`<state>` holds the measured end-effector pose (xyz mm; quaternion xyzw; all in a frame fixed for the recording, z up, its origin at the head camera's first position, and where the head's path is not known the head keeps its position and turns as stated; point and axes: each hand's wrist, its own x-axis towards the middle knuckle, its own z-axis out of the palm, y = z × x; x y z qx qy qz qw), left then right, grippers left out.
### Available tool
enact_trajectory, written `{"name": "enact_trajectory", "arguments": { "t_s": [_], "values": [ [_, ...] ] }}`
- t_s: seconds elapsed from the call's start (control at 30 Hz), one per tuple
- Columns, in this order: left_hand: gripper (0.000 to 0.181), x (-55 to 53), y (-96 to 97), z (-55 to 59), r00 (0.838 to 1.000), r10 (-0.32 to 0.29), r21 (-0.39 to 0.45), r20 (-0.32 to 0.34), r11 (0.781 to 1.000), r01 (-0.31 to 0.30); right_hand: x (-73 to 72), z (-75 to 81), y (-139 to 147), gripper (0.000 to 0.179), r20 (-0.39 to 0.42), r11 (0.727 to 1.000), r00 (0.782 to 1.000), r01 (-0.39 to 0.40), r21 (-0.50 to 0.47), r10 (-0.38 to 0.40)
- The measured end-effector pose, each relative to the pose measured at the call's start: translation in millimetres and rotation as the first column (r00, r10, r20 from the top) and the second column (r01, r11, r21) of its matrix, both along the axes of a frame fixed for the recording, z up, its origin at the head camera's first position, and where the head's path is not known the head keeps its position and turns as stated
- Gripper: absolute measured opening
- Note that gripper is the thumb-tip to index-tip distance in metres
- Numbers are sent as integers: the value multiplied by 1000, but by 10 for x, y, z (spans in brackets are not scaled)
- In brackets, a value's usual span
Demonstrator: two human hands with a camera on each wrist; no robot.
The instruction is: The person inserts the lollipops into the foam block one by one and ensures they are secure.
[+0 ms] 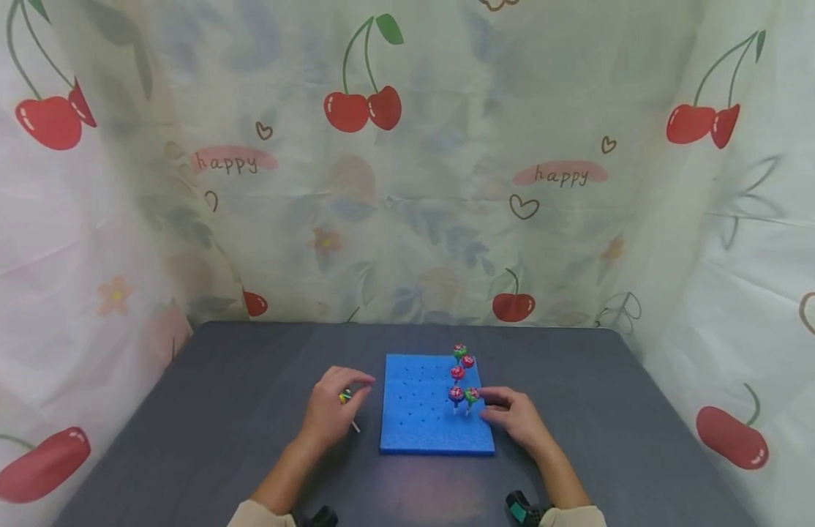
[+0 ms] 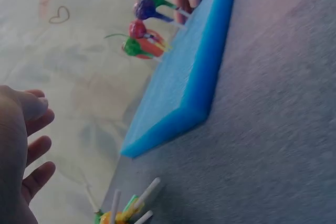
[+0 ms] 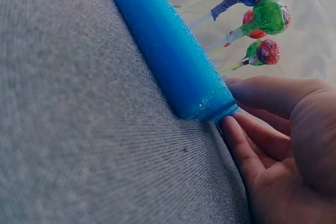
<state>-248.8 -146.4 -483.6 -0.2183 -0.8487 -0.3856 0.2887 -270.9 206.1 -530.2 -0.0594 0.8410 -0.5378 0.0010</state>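
A blue foam board point(image 1: 437, 439) with rows of small holes lies flat on the dark table. Several lollipops, among them a purple one point(image 1: 456, 394) and a green one point(image 1: 472, 395), stand upright by their sticks along its right side. My right hand point(image 1: 518, 419) holds the board's right edge, thumb and fingers point(image 3: 244, 156) on either side of the corner. Left of the board, my left hand point(image 1: 331, 406) hovers with bent, parted fingers over a small group of loose lollipops point(image 2: 123, 214). In the left wrist view, those lie apart from its fingers point(image 2: 39, 179).
The grey table point(image 1: 269, 366) extends on both sides of the board. A patterned curtain point(image 1: 434, 183) surrounds the table at the back and sides. Dark wrist devices point(image 1: 522, 506) sit near both sleeves.
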Motion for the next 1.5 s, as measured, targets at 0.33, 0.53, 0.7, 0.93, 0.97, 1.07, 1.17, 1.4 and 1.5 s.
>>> {"name": "enact_trajectory", "arguments": {
  "t_s": [0.33,0.53,0.7,0.93,0.97,1.07,1.17,1.4,1.5],
  "values": [
    [14,-252,-183,-13,988,18,9,152,1000,-20,13,2,6,32,-14,1000,1000,-3,5,3],
    [15,-357,-300,-74,961,49,8,270,999,-53,14,1,3,33,-17,1000,1000,0,17,0],
    [18,-457,-411,-196,923,92,-5,373,995,-97,15,1,2,33,-28,1000,1000,0,26,1],
    [21,-544,-471,-268,854,155,-58,496,988,-145,14,-4,9,33,-23,1000,1000,-1,21,2],
    [21,-548,-471,-266,842,157,-60,516,987,-147,14,-6,10,33,-24,1000,1000,-2,21,2],
    [22,-560,-474,-256,815,151,-71,559,988,-134,16,-6,10,33,-21,1000,1000,1,23,0],
    [23,-579,-484,-241,813,133,-80,567,991,-107,16,-6,8,34,-18,1000,1000,2,27,-2],
    [24,-588,-486,-210,801,137,-105,583,990,-92,18,6,4,33,-14,1000,1000,3,12,-3],
    [24,-588,-470,-194,794,146,-117,590,989,-95,18,4,3,33,-15,1000,1000,5,16,-4]
  ]
}}
